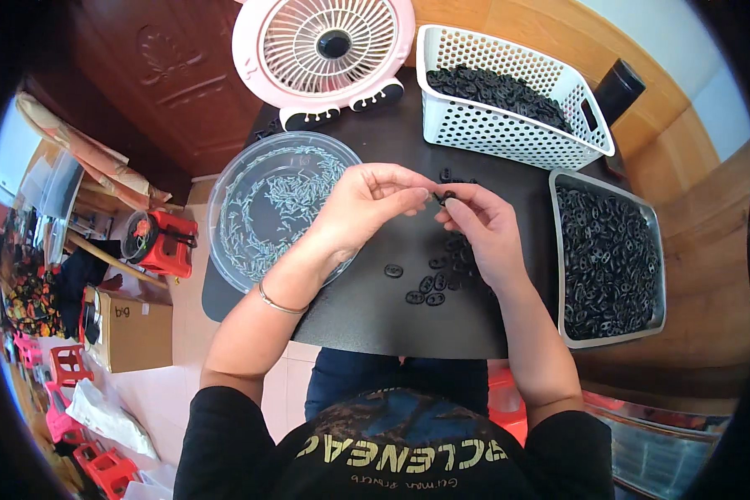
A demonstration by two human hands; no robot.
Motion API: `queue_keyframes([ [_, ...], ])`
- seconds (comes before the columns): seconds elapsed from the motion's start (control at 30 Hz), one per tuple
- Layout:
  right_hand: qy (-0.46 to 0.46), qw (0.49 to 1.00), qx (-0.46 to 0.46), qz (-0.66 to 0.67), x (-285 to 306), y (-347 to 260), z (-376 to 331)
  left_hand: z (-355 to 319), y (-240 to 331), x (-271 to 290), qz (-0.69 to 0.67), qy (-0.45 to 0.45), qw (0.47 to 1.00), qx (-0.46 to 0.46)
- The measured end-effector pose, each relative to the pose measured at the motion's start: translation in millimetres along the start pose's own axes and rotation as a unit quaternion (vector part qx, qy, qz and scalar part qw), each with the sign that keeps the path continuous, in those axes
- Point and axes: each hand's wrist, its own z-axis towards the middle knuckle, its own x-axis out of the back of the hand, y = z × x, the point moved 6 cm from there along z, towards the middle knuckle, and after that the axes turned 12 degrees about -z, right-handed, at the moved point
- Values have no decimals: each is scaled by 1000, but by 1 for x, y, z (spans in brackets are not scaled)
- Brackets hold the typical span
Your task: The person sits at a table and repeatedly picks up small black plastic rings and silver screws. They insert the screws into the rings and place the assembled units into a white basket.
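Note:
Over the middle of the dark table (367, 321), my two hands meet fingertip to fingertip. My right hand (485, 229) pinches a small black oval piece (447, 198) between thumb and forefinger. Thumb and forefinger of my left hand (371, 204) are pressed together right beside that piece; whatever they hold is too small to make out. Below my hands lie several loose black oval pieces (426, 285) with holes, partly covered by my right hand. Left of my left forearm stands a round clear tub (217, 221) with many small silvery pins, some hidden behind my wrist.
A white perforated basket (508, 142) of black pieces stands at the far right. Nearer, a metal tray (610, 340) is full of black oval pieces. A pink fan (250, 50) stands at the back, with a black cylinder (619, 90) behind the basket.

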Motion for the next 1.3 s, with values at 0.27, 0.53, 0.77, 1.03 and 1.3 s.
queue_keyframes([
  [0.27,14,999,43,-27,-7,-8,-6,-7,-15,9,-109,5,994,-2],
  [0.53,12,998,57,-33,-8,-6,-7,-7,-16,7,-126,-6,992,0],
  [0.77,39,995,75,-54,-8,-4,-7,-6,-17,5,-122,-2,993,-10],
  [1.03,58,993,81,-59,-9,-3,-8,-9,-15,4,-79,18,995,-52],
  [1.3,63,997,46,-20,-8,1,-7,-10,-8,-4,-29,38,996,-81],
])
